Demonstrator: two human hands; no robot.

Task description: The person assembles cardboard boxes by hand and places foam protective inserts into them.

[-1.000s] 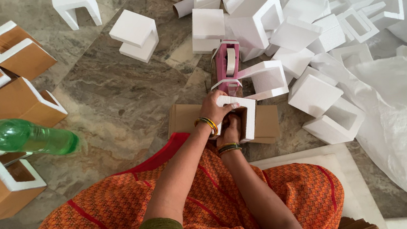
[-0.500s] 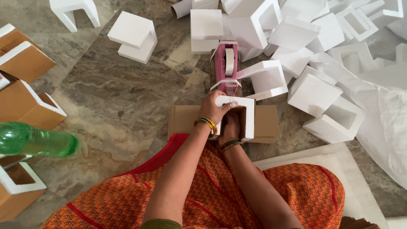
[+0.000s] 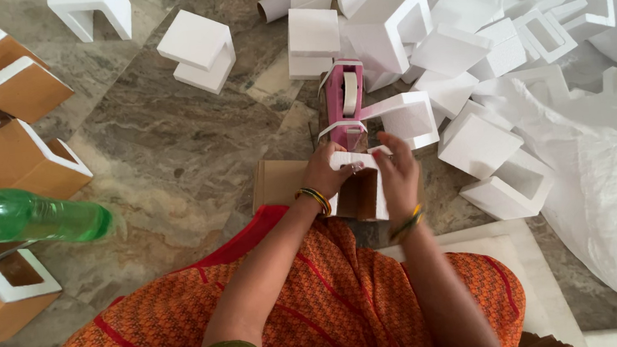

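Taping step: left hand (image 3: 326, 173) gripping foam block (image 3: 359, 185), right hand (image 3: 398, 175) pressing tape down, fingers spread; dispenser (image 3: 345, 103) just beyond; next needing a tape cut.

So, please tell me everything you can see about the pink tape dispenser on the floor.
The pink tape dispenser stands upright on the grey stone floor, just beyond both hands. It looks like plastic and carries a roll of pale tape on top. White foam pieces crowd its far side and right. A pale strip crosses its lower front; whether the fingers touch it is unclear.
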